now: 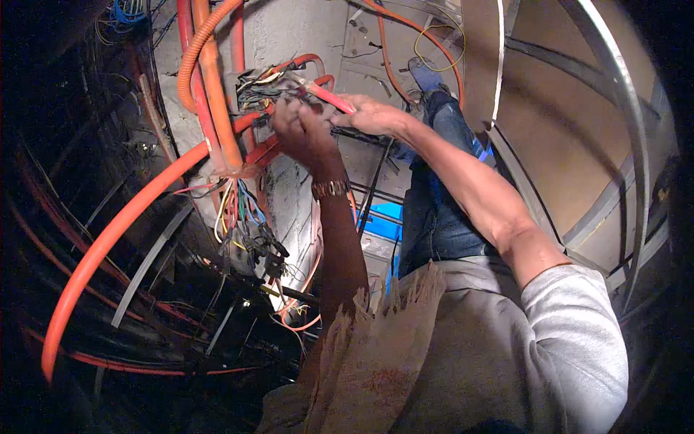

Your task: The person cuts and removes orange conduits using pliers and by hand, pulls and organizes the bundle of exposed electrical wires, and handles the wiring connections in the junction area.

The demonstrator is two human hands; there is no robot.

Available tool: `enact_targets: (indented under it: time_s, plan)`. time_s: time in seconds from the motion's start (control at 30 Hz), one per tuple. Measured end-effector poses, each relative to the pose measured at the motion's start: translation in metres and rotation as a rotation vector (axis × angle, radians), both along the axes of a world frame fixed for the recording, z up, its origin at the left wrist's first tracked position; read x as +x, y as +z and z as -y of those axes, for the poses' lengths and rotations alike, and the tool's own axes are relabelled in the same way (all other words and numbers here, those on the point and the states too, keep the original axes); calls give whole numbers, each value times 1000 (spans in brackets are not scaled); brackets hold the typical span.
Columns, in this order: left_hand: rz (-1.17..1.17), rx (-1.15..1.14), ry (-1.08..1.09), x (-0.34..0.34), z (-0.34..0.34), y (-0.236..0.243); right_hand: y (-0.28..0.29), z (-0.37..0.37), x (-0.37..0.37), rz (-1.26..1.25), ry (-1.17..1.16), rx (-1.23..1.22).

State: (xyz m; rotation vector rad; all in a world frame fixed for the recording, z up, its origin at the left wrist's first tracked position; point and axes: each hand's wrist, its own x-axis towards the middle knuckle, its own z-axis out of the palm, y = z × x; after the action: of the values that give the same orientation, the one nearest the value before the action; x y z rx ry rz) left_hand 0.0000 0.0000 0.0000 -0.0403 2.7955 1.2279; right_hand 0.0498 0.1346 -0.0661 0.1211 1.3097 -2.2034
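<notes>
Our right hand (370, 116) grips a red-handled tool (331, 98), apparently working wires (254, 90) that next need steadying; left hand (300, 134) blurred, grip unclear.

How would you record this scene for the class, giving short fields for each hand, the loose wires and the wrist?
Left hand: beside the dark wire bundle; grip unclear from blur
Right hand: holds a red-handled tool directed toward the bundle
Loose wires: multicoloured, near the end of an orange conduit
Left wrist: wears a bracelet or watch band
</notes>
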Motion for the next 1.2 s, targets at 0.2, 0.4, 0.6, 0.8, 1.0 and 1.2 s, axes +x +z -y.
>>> enact_targets:
  time_s: [0.2, 0.4, 0.6, 0.8, 1.0, 1.2]
  plan:
    - [-284, -431, -233, 50, 56, -1, 27, 19, 36, 8, -199, 72]
    - [37, 113, 221, 112, 50, -5, 47, 36, 39, -14, -54, -42]
    - [79, 4, 206, 115, 68, -4, 40, 36, 11, 11, -99, 155]
    - [159, 285, 303, 105, 77, -24, 17, 43, -2, 50, -211, 44]
    - [145, 305, 288, 54, 51, -16, 26, 30, -20, 203, -134, 8]
    - [162, 365, 268, 1, 27, -21, -4, -3, -40, 71, -27, 73]
